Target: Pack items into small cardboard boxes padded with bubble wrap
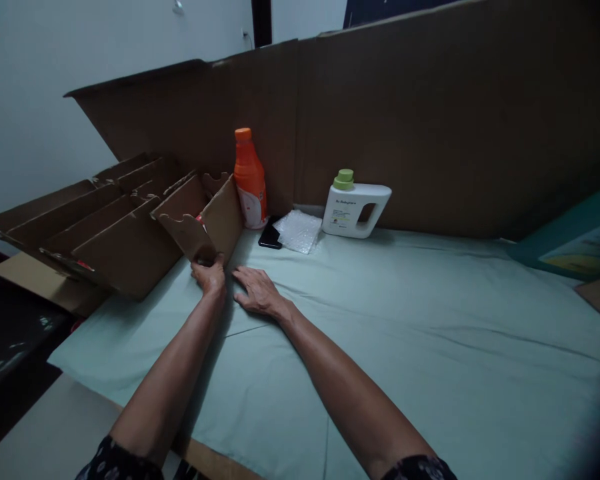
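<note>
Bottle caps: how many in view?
2: an orange cap on the orange bottle, and a green cap on the white bottle. More could be hidden inside the cardboard boxes.

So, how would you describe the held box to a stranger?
On the green cloth, left of the orange bottle, stands an open cardboard box. The left hand holds its near end. Unlike the larger box alongside, it has wavy-topped ends.
</note>
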